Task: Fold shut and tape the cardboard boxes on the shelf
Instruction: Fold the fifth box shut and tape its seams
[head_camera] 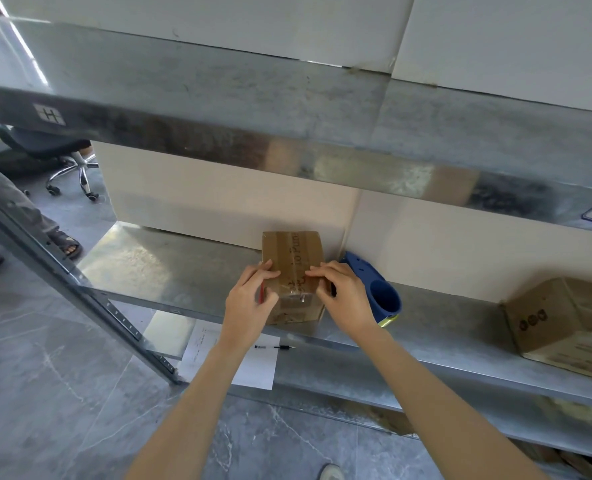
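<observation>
Storeroom / packing area, not a home. Bare galvanised steel shelving [190, 271] on slotted uprights [123, 318], with bay stickers [49, 114] on the shelf edges. On one level: taped cardboard box [291, 251], second carton [564, 323], blue tape dispenser [381, 296]. Level below: paperwork [253, 368] and pen [275, 347]. Behind: swivel chair [79, 171] on grey tiled floor [45, 393].

One wide-angle view from the person's head looks forward and down at the middle shelf [169, 268], within arm's reach of it. An upper shelf [218, 98] crosses the top, and the floor [45, 393] fills the lower left.
</observation>
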